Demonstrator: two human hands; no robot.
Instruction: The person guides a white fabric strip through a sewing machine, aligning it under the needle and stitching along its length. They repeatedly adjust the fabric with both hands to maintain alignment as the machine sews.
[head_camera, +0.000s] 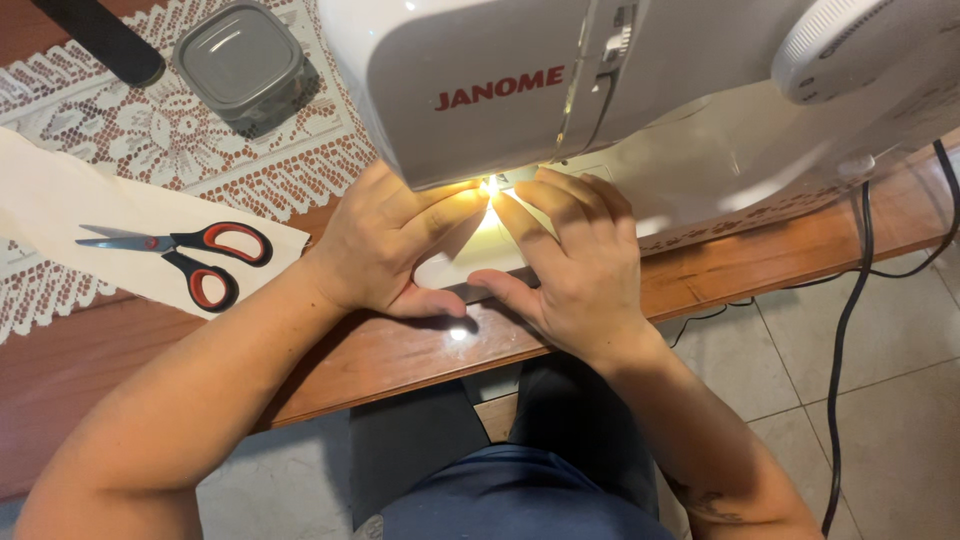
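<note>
Mid-stitch at the sewing machine (560, 80) – pale fabric piece (470, 262) pinned flat on the machine bed, right under the lit needle area.

Left hand (385, 245): open, fingers together, pressed flat on the fabric's left side, fingertips almost at the presser foot. Holding nothing, just bearing down. Right hand (570, 265): same posture mirrored on the right side, thumb along the near edge of the fabric. Both palms down, touching the cloth, forefingers angled in toward each other at the needle.

Judged step: guiding fabric through under the needle. Seam progress not readable – glare from the lamp washes out the stitch line.

Next move calls for even feed from both sides, fingertips kept clear of the needle, edge kept straight.

Off to the left on the wooden table (400, 360): red-and-black scissors (190, 258) lying on a strip of pale cloth (60, 200), lace runner (180, 140) with a square lidded container (245, 65) on it. Black cable (850, 330) hanging off the right edge.
</note>
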